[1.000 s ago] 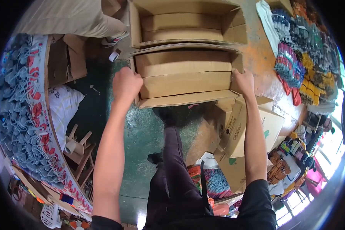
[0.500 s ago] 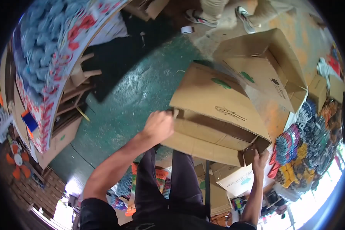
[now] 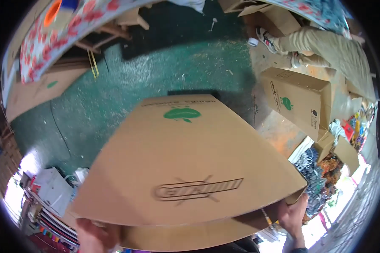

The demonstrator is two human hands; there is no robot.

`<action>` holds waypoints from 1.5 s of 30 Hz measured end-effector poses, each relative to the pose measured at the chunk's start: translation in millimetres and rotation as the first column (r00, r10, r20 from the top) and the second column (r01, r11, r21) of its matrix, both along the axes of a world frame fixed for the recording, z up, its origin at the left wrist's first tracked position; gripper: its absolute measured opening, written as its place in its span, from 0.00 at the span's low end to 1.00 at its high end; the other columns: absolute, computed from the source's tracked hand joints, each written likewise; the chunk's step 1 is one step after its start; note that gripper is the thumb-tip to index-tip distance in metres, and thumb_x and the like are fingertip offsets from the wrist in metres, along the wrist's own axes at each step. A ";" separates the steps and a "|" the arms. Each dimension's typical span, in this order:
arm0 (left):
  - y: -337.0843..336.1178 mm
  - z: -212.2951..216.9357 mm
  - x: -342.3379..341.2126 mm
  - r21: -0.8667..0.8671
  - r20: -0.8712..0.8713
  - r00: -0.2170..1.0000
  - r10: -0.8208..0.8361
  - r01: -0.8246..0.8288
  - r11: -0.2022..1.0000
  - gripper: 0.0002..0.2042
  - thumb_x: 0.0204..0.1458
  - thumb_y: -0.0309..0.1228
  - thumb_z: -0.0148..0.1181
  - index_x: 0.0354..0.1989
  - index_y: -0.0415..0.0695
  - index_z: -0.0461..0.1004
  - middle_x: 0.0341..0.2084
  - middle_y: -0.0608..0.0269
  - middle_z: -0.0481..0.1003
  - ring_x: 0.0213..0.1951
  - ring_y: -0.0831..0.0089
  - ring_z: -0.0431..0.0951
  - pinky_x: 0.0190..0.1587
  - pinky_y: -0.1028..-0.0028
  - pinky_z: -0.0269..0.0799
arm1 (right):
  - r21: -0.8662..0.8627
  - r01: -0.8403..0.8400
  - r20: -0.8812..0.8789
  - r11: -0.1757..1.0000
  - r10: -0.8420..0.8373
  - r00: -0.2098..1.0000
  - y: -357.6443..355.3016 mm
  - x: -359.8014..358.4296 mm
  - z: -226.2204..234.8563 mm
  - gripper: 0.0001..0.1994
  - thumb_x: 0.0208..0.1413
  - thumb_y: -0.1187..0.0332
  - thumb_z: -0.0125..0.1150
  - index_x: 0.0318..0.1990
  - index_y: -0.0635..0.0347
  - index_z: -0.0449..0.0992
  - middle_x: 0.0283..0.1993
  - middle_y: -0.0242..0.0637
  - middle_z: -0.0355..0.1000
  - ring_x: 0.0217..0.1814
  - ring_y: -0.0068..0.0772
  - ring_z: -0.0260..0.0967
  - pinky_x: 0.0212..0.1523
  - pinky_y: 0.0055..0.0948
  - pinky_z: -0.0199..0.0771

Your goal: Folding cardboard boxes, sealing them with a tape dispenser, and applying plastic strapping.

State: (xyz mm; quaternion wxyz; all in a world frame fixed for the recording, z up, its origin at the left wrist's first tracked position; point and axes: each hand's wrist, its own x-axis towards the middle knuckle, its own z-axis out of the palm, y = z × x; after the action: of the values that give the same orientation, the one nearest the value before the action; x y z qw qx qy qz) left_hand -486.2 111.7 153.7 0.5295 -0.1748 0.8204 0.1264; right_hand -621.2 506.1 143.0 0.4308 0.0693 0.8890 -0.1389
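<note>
In the head view, the box (image 3: 190, 156) slants across the floor (image 3: 147, 71), its open end nearest the body. The left hand (image 3: 93, 236) and right hand (image 3: 292, 215) clamp that end's opposite corners, probably for balance. Another box (image 3: 294, 101) sits toward the floor's right edge. The left fingers blur; the box's underside and any floor contact are hidden.

From the wearer's head, one view (wide fisheye) faces down, close above a cardboard box (image 3: 190, 147).
</note>
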 end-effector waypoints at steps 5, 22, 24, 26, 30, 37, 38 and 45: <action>-109.7 -140.0 81.8 -0.134 -0.522 0.840 0.151 -0.255 0.958 0.10 0.57 0.25 0.53 0.24 0.35 0.74 0.18 0.41 0.73 0.23 0.41 0.74 0.25 0.53 0.66 | -0.023 -0.382 -0.291 0.924 0.360 0.886 -106.1 70.2 -159.5 0.13 0.53 0.62 0.60 0.37 0.64 0.79 0.29 0.49 0.75 0.31 0.58 0.73 0.35 0.42 0.74; -176.2 -268.4 128.7 0.280 -0.440 0.812 0.383 -0.281 0.918 0.35 0.46 0.45 0.71 0.52 0.30 0.61 0.45 0.40 0.67 0.50 0.45 0.71 0.54 0.56 0.70 | -0.531 0.081 -0.315 0.843 -0.285 0.905 -153.4 87.3 -269.3 0.14 0.66 0.62 0.53 0.36 0.67 0.71 0.24 0.35 0.67 0.28 0.24 0.65 0.30 0.26 0.65; -173.7 -273.2 120.4 0.273 -0.439 0.830 0.345 -0.243 0.931 0.36 0.45 0.46 0.72 0.52 0.30 0.61 0.47 0.40 0.66 0.50 0.45 0.70 0.54 0.56 0.70 | -0.355 -0.149 -0.571 0.923 -0.088 0.816 -151.5 77.6 -269.3 0.14 0.66 0.61 0.53 0.37 0.66 0.71 0.26 0.34 0.67 0.28 0.24 0.64 0.27 0.25 0.63; -164.7 -280.0 112.8 0.273 -0.468 0.841 0.272 -0.155 0.949 0.38 0.43 0.47 0.73 0.52 0.29 0.62 0.49 0.41 0.64 0.51 0.45 0.69 0.55 0.57 0.70 | -0.503 -0.389 -0.624 0.772 -0.012 0.782 -177.2 90.2 -248.5 0.08 0.61 0.69 0.56 0.32 0.64 0.70 0.27 0.36 0.67 0.28 0.27 0.64 0.28 0.26 0.62; -160.7 -284.1 121.7 0.220 -0.501 0.844 0.190 -0.088 0.971 0.41 0.37 0.47 0.77 0.53 0.32 0.62 0.48 0.45 0.65 0.51 0.45 0.68 0.56 0.57 0.71 | -0.376 -0.718 -0.713 0.585 0.313 0.628 -262.0 104.7 -279.2 0.04 0.48 0.74 0.61 0.30 0.64 0.73 0.32 0.44 0.70 0.33 0.45 0.68 0.36 0.37 0.68; -157.9 -285.1 118.6 0.193 -0.408 0.908 -0.092 0.185 0.964 0.34 0.34 0.39 0.77 0.48 0.37 0.66 0.46 0.49 0.66 0.53 0.50 0.68 0.55 0.58 0.69 | -0.121 -0.642 -0.898 0.757 0.192 0.395 -278.4 113.3 -376.3 0.10 0.47 0.68 0.61 0.38 0.59 0.76 0.38 0.46 0.74 0.40 0.54 0.72 0.41 0.50 0.71; -150.3 -304.1 119.6 0.174 -0.384 0.913 -0.137 0.218 0.960 0.31 0.34 0.36 0.77 0.46 0.38 0.67 0.45 0.49 0.66 0.52 0.51 0.68 0.55 0.58 0.69 | -0.159 -0.641 -0.881 0.751 0.186 0.436 -269.6 115.5 -387.5 0.13 0.47 0.67 0.61 0.41 0.59 0.76 0.39 0.47 0.74 0.41 0.55 0.72 0.42 0.51 0.72; -133.6 -312.6 115.1 -0.030 -0.451 0.874 -0.180 0.187 0.982 0.20 0.39 0.33 0.72 0.39 0.43 0.70 0.40 0.56 0.67 0.48 0.58 0.70 0.49 0.61 0.70 | -0.278 -0.606 -0.692 0.745 0.282 0.664 -273.4 115.3 -376.7 0.14 0.47 0.66 0.60 0.43 0.59 0.75 0.38 0.46 0.74 0.37 0.54 0.73 0.39 0.51 0.72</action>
State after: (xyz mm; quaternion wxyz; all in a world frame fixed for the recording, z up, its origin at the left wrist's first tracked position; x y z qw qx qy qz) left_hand -371.1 -21.9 -158.8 0.3351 -0.0582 0.9328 0.1190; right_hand -505.9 232.7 -233.6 0.1439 -0.3176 0.9009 -0.2584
